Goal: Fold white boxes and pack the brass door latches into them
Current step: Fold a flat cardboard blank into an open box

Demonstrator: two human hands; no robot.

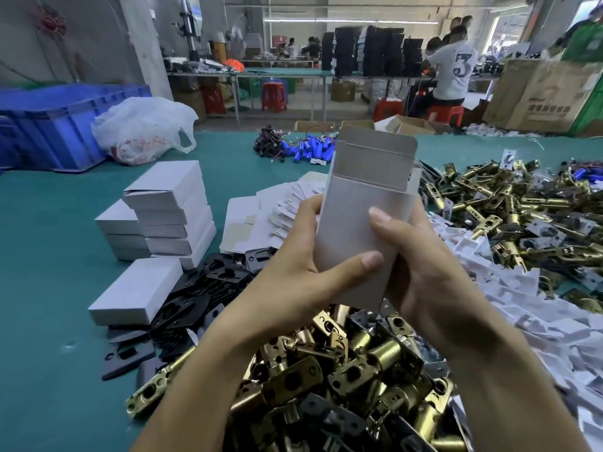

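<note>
left grip [293, 265] curled round white box [359, 223], thumb across front; right grip [424, 272] clamps its other edge, thumb on front. box upright, top flap open, above brass latches [342, 370]. teal worktop [49, 256]: blue crate [49, 125] far left, stacked boxes [169, 216], black plates [195, 288]. seated worker [453, 70] far right.

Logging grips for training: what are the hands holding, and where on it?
Both hold one white box by its lower half: left hand from the left, right hand from the right.
</note>
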